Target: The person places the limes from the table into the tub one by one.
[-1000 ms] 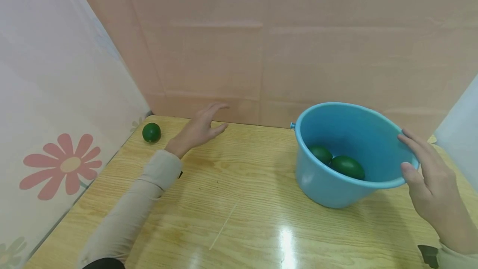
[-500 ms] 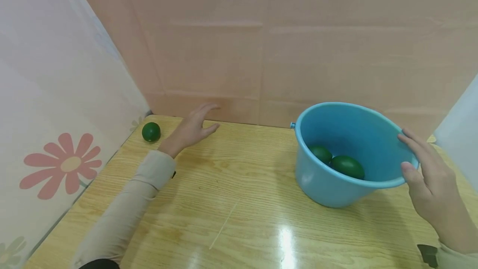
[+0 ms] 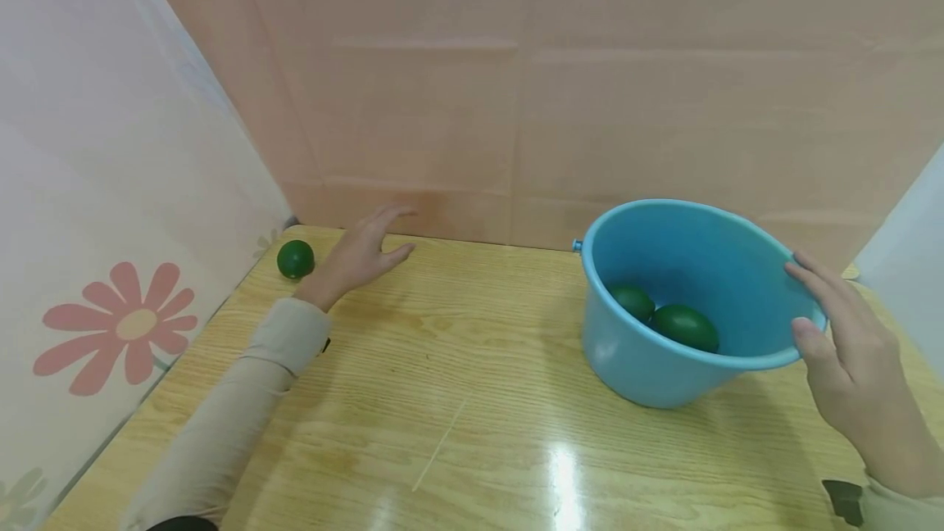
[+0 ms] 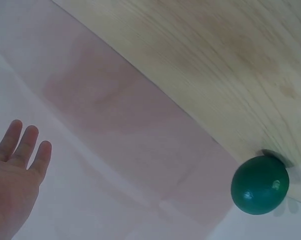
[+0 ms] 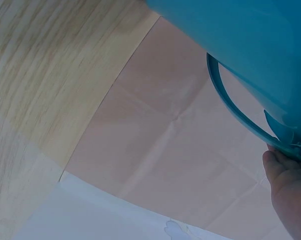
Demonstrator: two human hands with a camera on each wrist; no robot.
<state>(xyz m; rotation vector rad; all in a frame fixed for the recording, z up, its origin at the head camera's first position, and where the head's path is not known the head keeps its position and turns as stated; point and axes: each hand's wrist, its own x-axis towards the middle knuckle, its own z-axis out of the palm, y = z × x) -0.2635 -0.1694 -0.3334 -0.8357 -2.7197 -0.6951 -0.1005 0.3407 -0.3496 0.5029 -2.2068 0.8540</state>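
My left hand (image 3: 357, 252) hovers over the back left of the table, fingers spread and thumb apart, holding nothing. Just left of its wrist lies a dark green, glossy, rounded fruit (image 3: 296, 259); the left wrist view shows the same green fruit (image 4: 260, 185) well away from the fingers. At the right is a light blue bucket (image 3: 634, 375), whose rim my right hand (image 3: 859, 367) grips between thumb and fingers. Inside the bucket rest two dark green oval fruits (image 3: 686, 328), touching each other. In the right wrist view, the bucket's curved blue handle (image 5: 235, 112) hangs beside the right fingers.
The wood-grain table (image 3: 472, 416) meets a pinkish-brown covered wall (image 3: 442, 105) at the back. A pale wall with a pink flower print (image 3: 136, 326) borders the left side. Another pale wall (image 3: 903, 236) stands at the far right.
My left hand has drifted left across the table, closer to the lone green fruit. The right hand and the bucket have stayed in place.
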